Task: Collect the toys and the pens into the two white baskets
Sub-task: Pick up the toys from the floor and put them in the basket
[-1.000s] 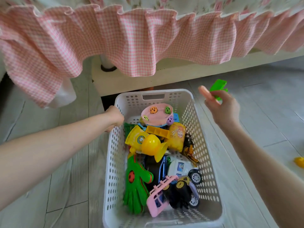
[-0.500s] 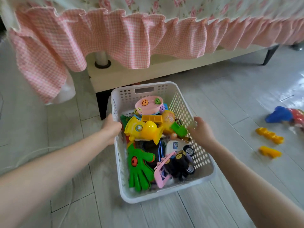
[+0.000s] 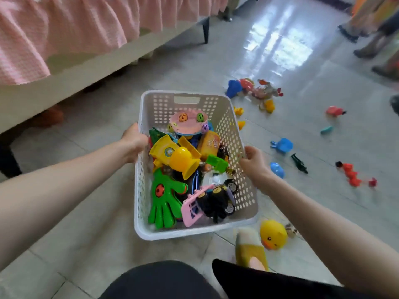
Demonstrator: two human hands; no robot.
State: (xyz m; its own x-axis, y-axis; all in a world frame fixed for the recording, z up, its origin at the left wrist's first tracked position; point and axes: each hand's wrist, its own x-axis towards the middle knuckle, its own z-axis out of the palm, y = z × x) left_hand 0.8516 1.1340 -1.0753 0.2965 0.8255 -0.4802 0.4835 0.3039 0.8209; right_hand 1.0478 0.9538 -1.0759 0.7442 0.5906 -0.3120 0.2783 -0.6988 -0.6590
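Grey floor tiles [image 3: 97,234] beneath: left hand [image 3: 135,143] and right hand [image 3: 253,164] clutch white basket [image 3: 138,190] rims.

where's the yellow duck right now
In the head view the yellow duck lies on the floor at lower right, just off the white basket's near right corner, beside a yellow slipper.

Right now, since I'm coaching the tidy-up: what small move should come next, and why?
Probably set the white basket down by the yellow duck. Both the left hand and right hand grip its sides, so neither can pick up, and the duck and a blue toy lie loose on the floor to its right.
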